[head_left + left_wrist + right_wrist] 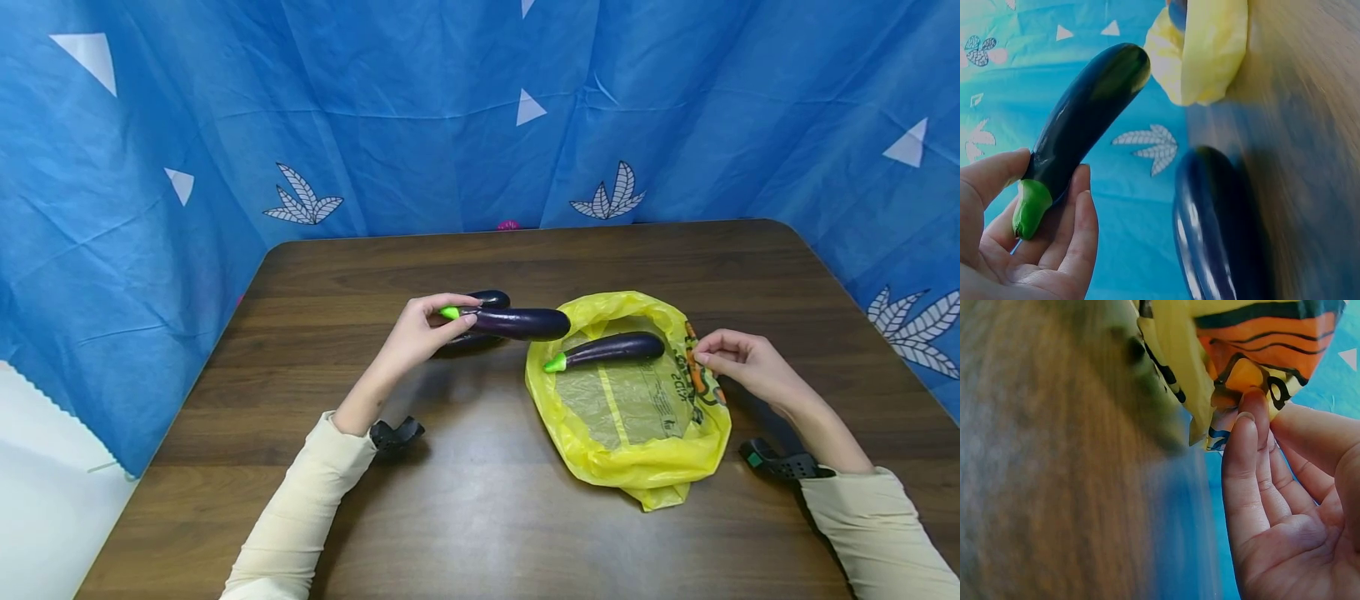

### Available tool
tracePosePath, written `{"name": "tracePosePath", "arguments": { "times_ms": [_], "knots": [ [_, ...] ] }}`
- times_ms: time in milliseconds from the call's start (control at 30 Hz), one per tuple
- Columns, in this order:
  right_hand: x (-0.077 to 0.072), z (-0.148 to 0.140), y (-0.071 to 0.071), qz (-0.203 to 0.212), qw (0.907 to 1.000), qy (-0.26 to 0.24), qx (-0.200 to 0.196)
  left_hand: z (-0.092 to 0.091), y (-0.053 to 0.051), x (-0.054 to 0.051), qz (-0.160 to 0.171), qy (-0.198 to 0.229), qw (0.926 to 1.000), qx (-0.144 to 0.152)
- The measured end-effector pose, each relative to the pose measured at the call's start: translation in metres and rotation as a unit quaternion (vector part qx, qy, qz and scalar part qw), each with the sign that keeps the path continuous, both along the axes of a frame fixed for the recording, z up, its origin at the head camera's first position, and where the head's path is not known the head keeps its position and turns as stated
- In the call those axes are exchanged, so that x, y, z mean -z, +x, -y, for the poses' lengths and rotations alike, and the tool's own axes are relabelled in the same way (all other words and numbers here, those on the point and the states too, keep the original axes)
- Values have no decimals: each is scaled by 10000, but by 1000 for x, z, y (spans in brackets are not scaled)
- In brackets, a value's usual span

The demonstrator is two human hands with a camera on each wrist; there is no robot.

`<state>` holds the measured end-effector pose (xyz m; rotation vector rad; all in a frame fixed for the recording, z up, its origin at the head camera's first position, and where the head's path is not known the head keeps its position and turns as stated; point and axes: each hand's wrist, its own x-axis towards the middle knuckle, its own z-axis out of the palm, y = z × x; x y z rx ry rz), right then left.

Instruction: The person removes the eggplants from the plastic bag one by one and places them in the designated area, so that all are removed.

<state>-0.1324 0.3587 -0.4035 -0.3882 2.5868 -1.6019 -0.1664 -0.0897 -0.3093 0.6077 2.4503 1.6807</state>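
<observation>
Dark wood-grain table from where I'm standing, with an open yellow plastic bag on it, plus what looks like two eggplants side by side.

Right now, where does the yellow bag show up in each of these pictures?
Head: the yellow bag is right of centre, on the table.
Left wrist: at the top, right of centre, cut off by the upper edge.
Right wrist: at the top, right of centre, its edge pinched by the right hand.
Shared landmark: the blue cloth, visible in all three.
</observation>
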Motion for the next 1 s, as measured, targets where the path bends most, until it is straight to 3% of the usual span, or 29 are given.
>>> {"name": "tracePosePath", "arguments": {
  "times_ms": [100, 267, 467, 600, 833, 1000],
  "knots": [
    [0, 0, 0, -1, 10000, 12, 4, 10, -3, 7, -47, -68, 9999, -132],
    [-1, 0, 0, -31, 10000, 1, -6, 29, -13, 30, 72, -84, 9994, -335],
    [0, -1, 0, -33, 10000, -32, -25, 40, -11, 40, 338, -210, 9980, -490],
    [-1, 0, 1, -4, 10000, -60, -8, 42, -7, 38, 396, -308, 9975, -502],
    [-2, 1, 1, 1, 10000, 16, -4, 39, 9, 20, 467, -475, 9963, -540],
    [-2, 1, 1, 4, 10000, 11, 4, 41, 12, 19, 574, -413, 9959, -559]
  ]
}}
